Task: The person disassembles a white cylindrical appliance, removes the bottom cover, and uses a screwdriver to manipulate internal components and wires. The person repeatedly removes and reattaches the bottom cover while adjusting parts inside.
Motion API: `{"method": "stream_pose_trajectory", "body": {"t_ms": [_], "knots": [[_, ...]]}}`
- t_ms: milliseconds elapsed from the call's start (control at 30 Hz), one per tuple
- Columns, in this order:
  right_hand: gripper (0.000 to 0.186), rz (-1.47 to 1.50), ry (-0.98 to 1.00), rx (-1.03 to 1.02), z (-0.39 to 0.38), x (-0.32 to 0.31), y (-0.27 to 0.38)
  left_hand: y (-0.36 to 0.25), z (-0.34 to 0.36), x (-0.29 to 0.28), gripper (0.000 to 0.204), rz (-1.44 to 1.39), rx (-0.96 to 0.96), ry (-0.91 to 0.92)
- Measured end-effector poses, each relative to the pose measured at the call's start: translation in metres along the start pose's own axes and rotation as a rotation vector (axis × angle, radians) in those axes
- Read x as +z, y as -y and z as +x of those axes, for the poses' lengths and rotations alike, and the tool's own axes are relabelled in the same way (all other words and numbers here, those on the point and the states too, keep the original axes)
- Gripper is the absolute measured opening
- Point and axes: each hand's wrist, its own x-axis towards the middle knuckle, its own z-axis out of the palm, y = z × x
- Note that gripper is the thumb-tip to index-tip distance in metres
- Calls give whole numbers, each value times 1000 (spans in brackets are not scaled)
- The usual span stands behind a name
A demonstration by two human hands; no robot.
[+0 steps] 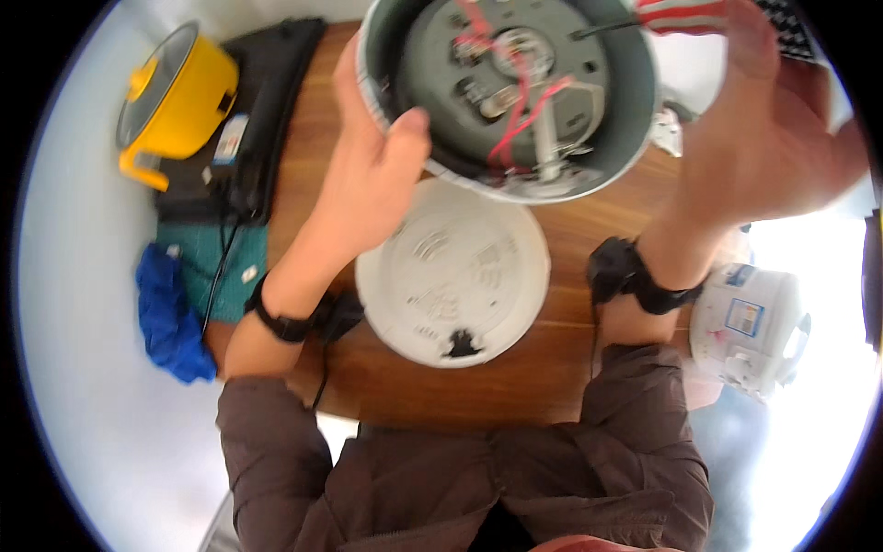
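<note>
My left hand (377,156) grips the rim of a round grey metal housing (423,74) held up at the top, its inside showing red and pale wires, small fittings and terminals. My right hand (763,120) is closed on a screwdriver (681,17) with a red-and-white handle, its thin dark shaft reaching over the housing's right side to its inside. Beneath the housing, a round white plastic cover (460,276) with raised markings and a dark notch lies on the wooden table (423,396).
A yellow electric pot (179,97) sits on a black mat (271,83) at upper left, near a green cutting mat (244,281), cables and a blue cloth (170,322). A white appliance (745,331) stands at right. Black straps with cords circle both forearms.
</note>
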Motion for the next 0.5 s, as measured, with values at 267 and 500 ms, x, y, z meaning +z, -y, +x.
{"method": "stream_pose_trajectory", "body": {"t_ms": [267,500], "knots": [[52,246,199,51,17,-24,23,-11,1,3,71,-31,-23,7],[78,-63,-67,240,13,26,54,-6,-6,-2,73,-33,-26,3]]}}
